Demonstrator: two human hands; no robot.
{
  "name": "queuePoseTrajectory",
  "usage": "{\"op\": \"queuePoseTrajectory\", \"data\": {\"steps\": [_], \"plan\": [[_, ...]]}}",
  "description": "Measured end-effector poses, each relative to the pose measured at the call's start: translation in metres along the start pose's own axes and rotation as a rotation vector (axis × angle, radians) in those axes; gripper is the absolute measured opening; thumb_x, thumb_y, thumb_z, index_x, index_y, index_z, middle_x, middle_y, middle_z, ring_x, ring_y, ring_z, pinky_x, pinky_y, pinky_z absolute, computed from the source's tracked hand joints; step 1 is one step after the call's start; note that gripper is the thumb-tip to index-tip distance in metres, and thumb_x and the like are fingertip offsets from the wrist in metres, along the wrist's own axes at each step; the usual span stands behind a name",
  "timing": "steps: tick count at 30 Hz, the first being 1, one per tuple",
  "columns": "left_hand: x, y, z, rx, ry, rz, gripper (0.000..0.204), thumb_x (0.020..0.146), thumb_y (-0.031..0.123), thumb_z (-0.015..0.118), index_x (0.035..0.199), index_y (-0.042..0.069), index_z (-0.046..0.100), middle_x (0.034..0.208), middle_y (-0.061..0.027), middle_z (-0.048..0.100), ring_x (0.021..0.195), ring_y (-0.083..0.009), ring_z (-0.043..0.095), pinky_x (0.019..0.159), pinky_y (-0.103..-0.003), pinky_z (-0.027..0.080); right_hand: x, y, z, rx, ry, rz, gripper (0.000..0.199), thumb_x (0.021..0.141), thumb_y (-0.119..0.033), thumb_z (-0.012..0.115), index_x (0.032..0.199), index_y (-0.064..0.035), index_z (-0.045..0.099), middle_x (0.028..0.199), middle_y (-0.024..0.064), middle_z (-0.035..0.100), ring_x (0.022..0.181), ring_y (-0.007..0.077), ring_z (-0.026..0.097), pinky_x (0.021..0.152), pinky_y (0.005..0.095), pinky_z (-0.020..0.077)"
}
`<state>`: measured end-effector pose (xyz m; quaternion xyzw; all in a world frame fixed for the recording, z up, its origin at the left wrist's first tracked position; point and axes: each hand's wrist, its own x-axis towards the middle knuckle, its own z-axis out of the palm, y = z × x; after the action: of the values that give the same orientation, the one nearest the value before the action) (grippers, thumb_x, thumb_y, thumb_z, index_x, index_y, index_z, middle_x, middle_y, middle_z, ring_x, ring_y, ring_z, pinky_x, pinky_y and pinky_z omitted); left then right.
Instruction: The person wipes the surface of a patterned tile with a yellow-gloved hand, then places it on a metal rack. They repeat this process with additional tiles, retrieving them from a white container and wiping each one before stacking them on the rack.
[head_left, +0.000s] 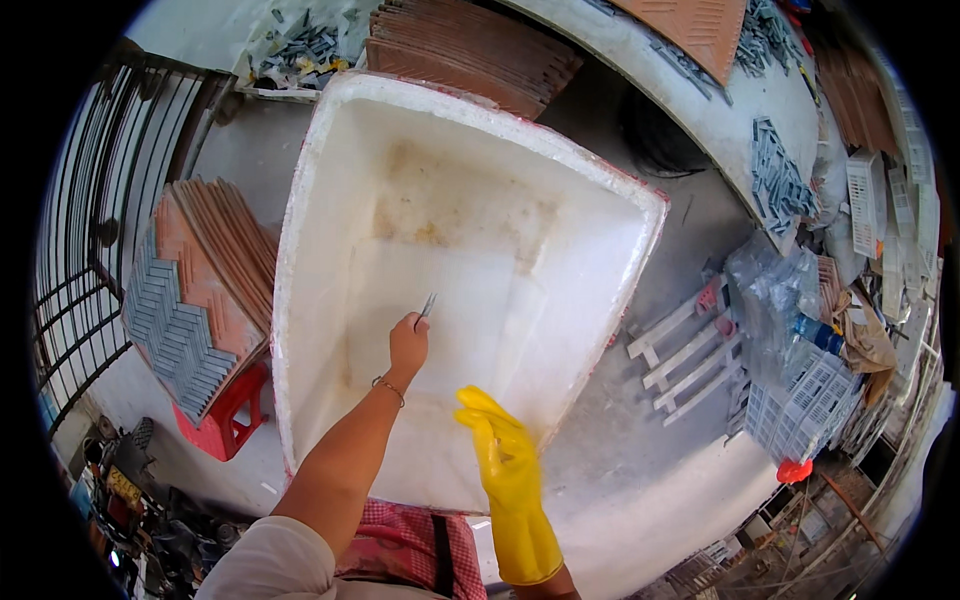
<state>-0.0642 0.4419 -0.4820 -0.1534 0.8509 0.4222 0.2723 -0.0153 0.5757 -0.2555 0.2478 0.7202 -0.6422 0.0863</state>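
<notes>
Left of the white tub [314, 300], a brown panel [228, 298] is partly covered by grey strips [180, 320]. Over the tub, a thin grey piece [429, 303] is pinched by the bare left hand [407, 345]. Apart from it, over the tub's near right part, the yellow-gloved right hand [503, 447] is held, fingers loosely extended.

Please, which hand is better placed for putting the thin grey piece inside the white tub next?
Probably the left hand: it holds the thin grey piece and reaches over the white tub. The right hand, in a yellow glove, is by the near right corner and seems to hold nothing.
</notes>
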Motion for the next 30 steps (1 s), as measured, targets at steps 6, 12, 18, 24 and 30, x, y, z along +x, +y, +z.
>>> {"op": "queuePoseTrajectory", "data": {"steps": [6,12,18,24,30], "plan": [[0.032,0.036,-0.001,-0.029,-0.137,0.067,0.023,0.081,0.018,0.047,0.069,0.000,0.055,0.062,-0.0156,0.055,0.060,-0.0314,0.054,0.059,-0.039,0.042,0.008,-0.016,0.006,-0.029,-0.009,0.032,0.019,0.085,-0.005,0.045,0.089,0.0040,0.061,0.103,0.0172,0.059,0.103,0.0278,0.054,0.087,0.0329,0.0407],[0.040,0.055,0.021,-0.040,-0.011,-0.008,0.023,0.081,0.018,0.048,0.069,-0.001,0.055,0.065,-0.0172,0.056,0.062,-0.0333,0.054,0.061,-0.040,0.042,0.013,-0.008,0.002,-0.039,-0.008,0.020,0.018,0.084,-0.006,0.048,0.092,0.0036,0.060,0.104,0.0170,0.059,0.103,0.0282,0.053,0.087,0.0331,0.0409],[0.032,0.034,0.024,-0.008,0.089,0.004,0.021,0.080,0.017,0.048,0.071,-0.001,0.054,0.065,-0.0176,0.055,0.062,-0.0335,0.053,0.060,-0.039,0.042,0.016,-0.003,0.004,-0.043,-0.003,0.018,0.018,0.084,-0.008,0.050,0.094,0.0031,0.059,0.105,0.0167,0.058,0.102,0.0287,0.053,0.087,0.0333,0.0410],[0.013,0.045,-0.001,-0.239,-0.132,0.143,0.018,0.081,0.015,0.048,0.070,0.001,0.052,0.056,-0.0119,0.048,0.051,-0.0211,0.047,0.052,-0.031,0.039,0.031,-0.006,0.014,-0.008,0.032,0.001,0.019,0.083,-0.009,0.052,0.097,0.0026,0.058,0.106,0.0165,0.057,0.101,0.0291,0.053,0.087,0.0336,0.0412],[-0.085,0.053,-0.069,-0.339,-0.167,-0.150,0.019,0.085,0.013,0.045,0.071,0.001,0.051,0.049,-0.0025,0.042,0.046,-0.0092,0.039,0.045,-0.027,0.033,0.123,0.040,0.051,-0.368,0.121,-0.312,0.027,0.081,-0.012,0.056,0.105,0.0006,0.054,0.112,0.0169,0.054,0.106,0.0308,0.049,0.090,0.0356,0.0385]]}}
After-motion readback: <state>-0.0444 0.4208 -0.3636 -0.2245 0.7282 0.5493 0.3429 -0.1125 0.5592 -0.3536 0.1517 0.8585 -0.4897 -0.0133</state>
